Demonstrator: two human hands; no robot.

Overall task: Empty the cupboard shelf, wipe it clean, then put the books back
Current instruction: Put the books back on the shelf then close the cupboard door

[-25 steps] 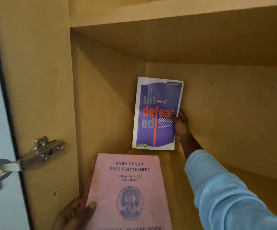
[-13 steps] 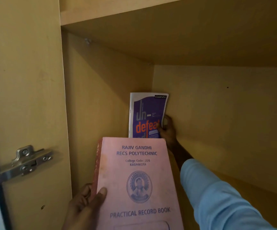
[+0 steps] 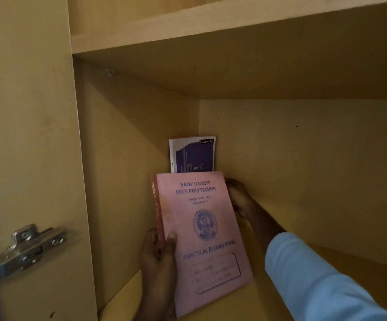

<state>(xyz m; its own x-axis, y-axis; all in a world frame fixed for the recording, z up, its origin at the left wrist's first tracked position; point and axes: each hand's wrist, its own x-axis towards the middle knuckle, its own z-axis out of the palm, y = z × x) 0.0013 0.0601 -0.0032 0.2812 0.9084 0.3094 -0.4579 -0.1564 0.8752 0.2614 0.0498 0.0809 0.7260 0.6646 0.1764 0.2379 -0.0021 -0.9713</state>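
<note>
A pink practical record book stands upright inside the cupboard shelf. My left hand grips its spine edge, thumb on the cover. Behind it a purple notebook stands against the back left corner, only its top showing. My right hand reaches in beside the pink book's right edge; what its fingers hold is hidden by the pink book.
The cupboard's left side panel and back wall enclose the corner. An upper shelf board runs overhead. A metal door hinge sits on the left frame. Bare shelf floor extends to the right.
The pink book has moved up and deeper into the shelf, now covering most of the purple notebook. The notebook has turned closer to the corner. The view has shifted.
</note>
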